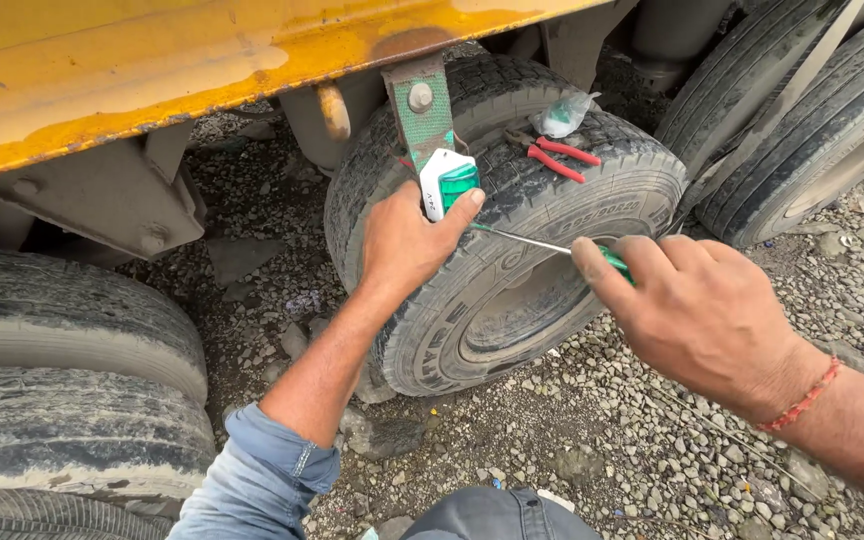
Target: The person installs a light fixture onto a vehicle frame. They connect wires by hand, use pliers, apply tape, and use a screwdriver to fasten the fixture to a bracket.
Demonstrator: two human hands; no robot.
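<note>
My left hand (407,245) holds a small white and green marker lamp (449,182) against a green metal bracket (419,110) that hangs from the yellow truck body (152,70). My thumb presses on the lamp's green lens. My right hand (697,315) grips a screwdriver with a green handle (614,262). Its thin shaft (517,239) points left toward the lamp, with the tip close under my left thumb. Both hands are in front of a worn truck tyre (512,290).
Red-handled pliers (557,155) and a small clear plastic bag (564,112) lie on top of the tyre. More tyres stand at the left (62,390) and upper right (802,120). The ground is loose gravel (592,430). My knee in jeans (497,515) shows at the bottom.
</note>
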